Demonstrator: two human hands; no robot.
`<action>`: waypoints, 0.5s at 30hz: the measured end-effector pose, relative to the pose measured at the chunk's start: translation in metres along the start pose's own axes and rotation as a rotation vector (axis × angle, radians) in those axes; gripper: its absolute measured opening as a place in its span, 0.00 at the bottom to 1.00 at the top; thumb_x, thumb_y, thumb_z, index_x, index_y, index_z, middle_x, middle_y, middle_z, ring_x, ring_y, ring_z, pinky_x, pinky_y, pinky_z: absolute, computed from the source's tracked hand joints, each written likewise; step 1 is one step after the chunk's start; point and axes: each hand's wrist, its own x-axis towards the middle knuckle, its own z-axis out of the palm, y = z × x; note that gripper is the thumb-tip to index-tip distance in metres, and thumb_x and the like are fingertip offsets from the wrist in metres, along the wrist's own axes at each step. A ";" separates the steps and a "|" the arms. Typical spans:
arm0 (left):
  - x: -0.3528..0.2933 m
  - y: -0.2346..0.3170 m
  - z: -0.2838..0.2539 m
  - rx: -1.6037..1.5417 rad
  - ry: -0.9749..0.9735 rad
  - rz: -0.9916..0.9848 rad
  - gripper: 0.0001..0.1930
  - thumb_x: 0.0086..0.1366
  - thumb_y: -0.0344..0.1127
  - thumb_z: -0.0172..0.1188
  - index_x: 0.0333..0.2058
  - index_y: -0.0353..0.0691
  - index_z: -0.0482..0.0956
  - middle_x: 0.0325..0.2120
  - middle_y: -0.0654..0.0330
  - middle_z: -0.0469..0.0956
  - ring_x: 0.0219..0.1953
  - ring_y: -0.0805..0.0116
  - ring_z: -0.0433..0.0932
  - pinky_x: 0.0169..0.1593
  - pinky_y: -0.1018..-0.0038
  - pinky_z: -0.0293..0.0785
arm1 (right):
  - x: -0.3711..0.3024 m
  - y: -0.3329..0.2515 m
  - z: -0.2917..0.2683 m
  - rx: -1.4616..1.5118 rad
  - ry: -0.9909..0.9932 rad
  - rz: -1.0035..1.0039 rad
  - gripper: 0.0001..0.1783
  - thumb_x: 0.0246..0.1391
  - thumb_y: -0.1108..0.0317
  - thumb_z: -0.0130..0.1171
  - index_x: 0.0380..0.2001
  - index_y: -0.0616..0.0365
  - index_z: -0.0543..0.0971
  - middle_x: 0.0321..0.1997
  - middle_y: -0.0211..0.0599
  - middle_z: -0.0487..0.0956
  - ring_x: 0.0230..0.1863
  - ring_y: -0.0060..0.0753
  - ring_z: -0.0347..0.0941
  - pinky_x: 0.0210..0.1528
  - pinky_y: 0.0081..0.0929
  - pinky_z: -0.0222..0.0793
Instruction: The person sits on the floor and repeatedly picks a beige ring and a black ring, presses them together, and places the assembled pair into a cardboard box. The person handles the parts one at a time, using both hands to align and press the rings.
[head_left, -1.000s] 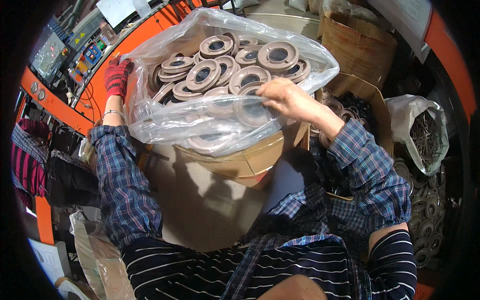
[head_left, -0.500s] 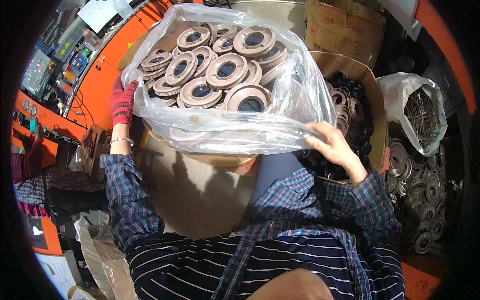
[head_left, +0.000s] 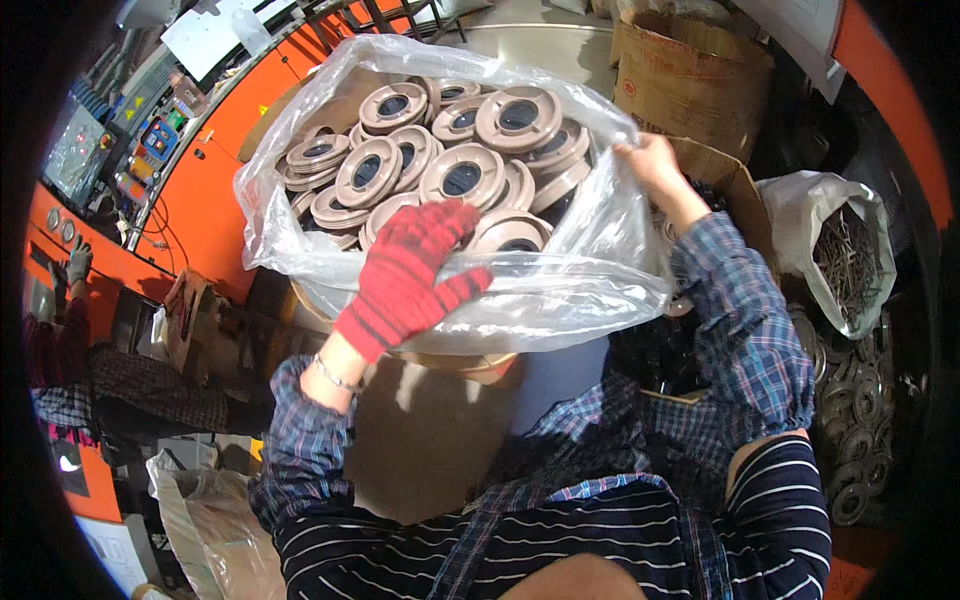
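A clear plastic bag (head_left: pixel 560 300) stands wide-mouthed in front of me, filled with several brownish-pink round discs (head_left: pixel 367 172) with dark centres. My left hand (head_left: pixel 412 270), in a red and black striped knit glove, reaches over the bag's near edge. Its fingers lie flat over the nearest discs with the thumb apart; whether it presses on them I cannot tell. My bare right hand (head_left: pixel 650 165) pinches the bag's rim at the far right side, fingers closed on the film. The bag's near side sags in loose folds.
To the right, a cardboard box (head_left: pixel 715 165) of dark parts sits partly behind my arm. Beyond it stand a white sack (head_left: pixel 800 205) of thin metal pieces and a heap of metal rings (head_left: pixel 855 420). An orange machine (head_left: pixel 205 215) is at left, near a co-worker's gloved hand (head_left: pixel 79 262).
My left hand has let go of the bag's left rim and moved right, over the discs. My right hand has shifted from the near rim to the far right rim.
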 end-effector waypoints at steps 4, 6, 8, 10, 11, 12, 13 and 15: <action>0.064 -0.030 0.020 -0.078 -0.053 -0.067 0.40 0.61 0.56 0.65 0.67 0.44 0.65 0.64 0.46 0.67 0.66 0.46 0.65 0.68 0.56 0.60 | 0.016 -0.012 -0.031 0.463 0.021 -0.169 0.13 0.61 0.68 0.62 0.42 0.69 0.81 0.31 0.34 0.82 0.31 0.23 0.76 0.37 0.24 0.73; 0.098 -0.041 0.043 -0.003 -0.097 0.054 0.41 0.62 0.60 0.62 0.68 0.45 0.63 0.67 0.46 0.62 0.69 0.46 0.60 0.70 0.56 0.57 | 0.015 -0.014 -0.031 0.577 -0.030 -0.125 0.12 0.61 0.69 0.61 0.40 0.68 0.81 0.31 0.30 0.80 0.29 0.21 0.72 0.34 0.21 0.69; 0.126 -0.051 0.073 0.127 -0.214 0.013 0.41 0.63 0.65 0.58 0.68 0.50 0.63 0.68 0.45 0.62 0.70 0.45 0.58 0.72 0.57 0.53 | 0.010 -0.012 -0.026 0.610 0.025 -0.092 0.12 0.61 0.68 0.61 0.41 0.68 0.81 0.32 0.29 0.80 0.30 0.20 0.72 0.35 0.21 0.69; 0.147 -0.077 0.096 0.048 -0.166 -0.073 0.39 0.64 0.65 0.56 0.68 0.51 0.64 0.68 0.45 0.61 0.71 0.44 0.56 0.72 0.58 0.52 | 0.003 -0.006 -0.025 0.536 0.045 -0.179 0.14 0.62 0.66 0.61 0.41 0.68 0.81 0.33 0.30 0.81 0.31 0.20 0.73 0.36 0.22 0.69; 0.158 -0.092 0.106 0.095 -0.209 -0.119 0.38 0.65 0.65 0.54 0.67 0.50 0.65 0.69 0.47 0.60 0.72 0.44 0.55 0.71 0.59 0.54 | 0.001 -0.002 -0.026 0.491 0.038 -0.186 0.14 0.62 0.65 0.61 0.41 0.68 0.81 0.33 0.30 0.81 0.32 0.20 0.73 0.37 0.22 0.69; 0.167 -0.106 0.118 0.128 -0.240 -0.211 0.36 0.66 0.63 0.52 0.66 0.49 0.67 0.68 0.52 0.63 0.72 0.46 0.54 0.71 0.60 0.55 | -0.001 0.003 -0.030 0.455 0.085 -0.181 0.15 0.63 0.64 0.61 0.41 0.68 0.81 0.34 0.31 0.81 0.32 0.20 0.73 0.37 0.22 0.69; 0.177 -0.125 0.123 0.125 -0.288 -0.205 0.33 0.67 0.60 0.51 0.64 0.48 0.70 0.67 0.56 0.66 0.72 0.49 0.54 0.71 0.61 0.55 | -0.002 0.009 -0.033 0.405 0.088 -0.257 0.16 0.63 0.62 0.60 0.42 0.67 0.81 0.35 0.29 0.81 0.34 0.20 0.74 0.38 0.23 0.70; 0.194 -0.156 0.134 0.265 -0.295 -0.212 0.31 0.68 0.58 0.50 0.64 0.50 0.71 0.66 0.56 0.66 0.72 0.52 0.56 0.71 0.60 0.56 | -0.002 0.028 -0.047 0.351 -0.009 -0.254 0.19 0.63 0.57 0.61 0.42 0.66 0.82 0.35 0.28 0.81 0.34 0.21 0.74 0.39 0.23 0.71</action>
